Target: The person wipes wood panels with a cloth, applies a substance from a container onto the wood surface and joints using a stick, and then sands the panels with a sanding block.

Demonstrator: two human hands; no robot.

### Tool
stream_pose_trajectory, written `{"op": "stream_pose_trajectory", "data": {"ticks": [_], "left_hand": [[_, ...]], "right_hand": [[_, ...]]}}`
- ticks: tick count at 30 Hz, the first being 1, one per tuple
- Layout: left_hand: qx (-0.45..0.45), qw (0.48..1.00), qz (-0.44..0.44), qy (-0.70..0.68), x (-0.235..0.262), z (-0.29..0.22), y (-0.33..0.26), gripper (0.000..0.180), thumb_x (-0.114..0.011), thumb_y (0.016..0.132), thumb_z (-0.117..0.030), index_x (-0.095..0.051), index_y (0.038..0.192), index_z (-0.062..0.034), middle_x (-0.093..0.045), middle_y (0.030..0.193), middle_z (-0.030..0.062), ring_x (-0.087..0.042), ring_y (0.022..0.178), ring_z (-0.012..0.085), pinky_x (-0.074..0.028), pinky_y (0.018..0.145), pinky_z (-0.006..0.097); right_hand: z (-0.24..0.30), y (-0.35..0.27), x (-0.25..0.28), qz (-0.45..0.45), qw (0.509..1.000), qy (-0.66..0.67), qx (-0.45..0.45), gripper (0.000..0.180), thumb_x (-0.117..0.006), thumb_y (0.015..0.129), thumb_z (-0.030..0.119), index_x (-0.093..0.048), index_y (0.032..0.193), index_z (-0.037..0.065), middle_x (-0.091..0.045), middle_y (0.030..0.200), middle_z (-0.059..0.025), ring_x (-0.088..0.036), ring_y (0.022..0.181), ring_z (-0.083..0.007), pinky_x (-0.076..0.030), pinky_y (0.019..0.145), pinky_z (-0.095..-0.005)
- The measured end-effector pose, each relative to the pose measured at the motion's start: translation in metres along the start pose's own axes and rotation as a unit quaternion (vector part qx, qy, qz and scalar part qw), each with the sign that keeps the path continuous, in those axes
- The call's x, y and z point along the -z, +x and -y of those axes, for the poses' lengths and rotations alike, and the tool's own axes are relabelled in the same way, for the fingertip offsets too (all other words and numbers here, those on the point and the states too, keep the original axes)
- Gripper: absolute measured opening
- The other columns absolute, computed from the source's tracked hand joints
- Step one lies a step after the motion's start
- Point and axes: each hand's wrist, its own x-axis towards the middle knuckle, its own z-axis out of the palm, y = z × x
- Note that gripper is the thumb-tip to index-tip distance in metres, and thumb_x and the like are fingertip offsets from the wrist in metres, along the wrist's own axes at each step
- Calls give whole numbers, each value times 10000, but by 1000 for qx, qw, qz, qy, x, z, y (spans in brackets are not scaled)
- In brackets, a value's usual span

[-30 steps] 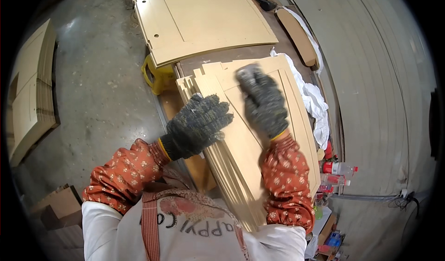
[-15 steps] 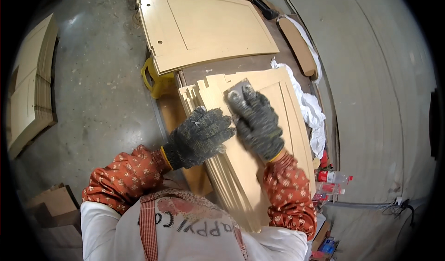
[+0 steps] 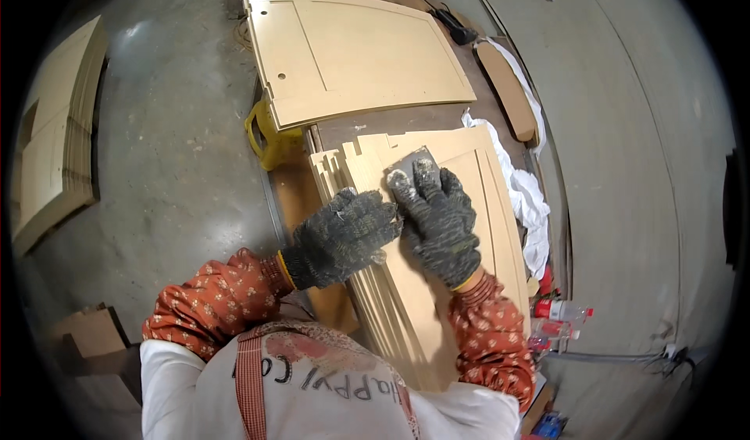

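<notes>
My right hand [image 3: 441, 225], in a dark knitted glove with pale dust on its fingertips, presses a flat grey sanding pad [image 3: 408, 163] onto the top panel of a stack of pale wooden panels [image 3: 474, 194]. Beside it, my left hand [image 3: 340, 235], gloved alike, lies over the left part of that panel. Its fingers are stretched out close together, with the thumb toward me. Nothing shows in the left hand, though its palm is hidden. The stacked panels have notched far ends and fan out slightly along the left side.
Beyond the stack, another pale panel [image 3: 375, 57] lies on the workbench [image 3: 348, 123]. White cloth [image 3: 531, 205], a long brown board [image 3: 506, 88] and a black power tool [image 3: 455, 27] line the right side. Plastic bottles [image 3: 562, 311] are lower right; a yellow object [image 3: 269, 139] is left; more panels [image 3: 58, 143] stand far left.
The sanding pad and my right hand have shifted slightly nearer to me on the panel. My left hand stays in about the same place. The whole view has shifted a little.
</notes>
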Motion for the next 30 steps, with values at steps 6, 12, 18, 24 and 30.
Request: {"op": "stream_pose_trajectory", "data": {"ticks": [6, 12, 18, 24, 30], "left_hand": [[-10, 998, -4, 56, 1, -3, -3, 438, -583, 836, -318, -592, 1230, -126, -524, 1324, 109, -458, 1248, 317, -311, 1067, 514], [-18, 998, -43, 39, 2, -10, 1, 411, -599, 822, -292, -614, 1199, -130, -554, 1282, 108, -491, 1214, 310, -348, 1040, 512], [-36, 999, -7, 40, 0, -8, -2, 443, -549, 862, -303, -558, 1277, -150, -520, 1329, 92, -462, 1241, 303, -311, 1067, 493], [-48, 998, 23, 37, -2, -25, -3, 419, -506, 907, -316, -547, 1292, -156, -499, 1350, 105, -437, 1267, 293, -292, 1077, 491], [-96, 993, 72, 11, -6, -23, 4, 473, -541, 844, -313, -543, 1288, -151, -524, 1321, 116, -506, 1193, 296, -368, 1001, 499]], "right_hand": [[-7, 27, -4, -98, 995, -8, 5, 470, -556, 785, 130, -554, 1254, 155, -560, 1185, -194, -546, 1031, -403, -448, 869, -514], [3, 8, -3, -67, 997, -48, -8, 502, -554, 815, 201, -500, 1311, 252, -531, 1247, -176, -502, 1132, -422, -406, 920, -519], [-60, 2, -9, -100, 983, -63, -139, 280, -559, 829, 182, -647, 1093, 218, -571, 1088, -121, -583, 878, -291, -490, 724, -417], [-1, -23, -7, -135, 974, -161, -85, 365, -536, 831, 174, -583, 1192, 155, -526, 1290, -169, -543, 1075, -322, -430, 867, -421], [-15, -26, 14, -57, 977, -22, -204, 349, -488, 888, 171, -579, 1225, 182, -597, 1133, -146, -564, 987, -321, -432, 865, -477]]}}
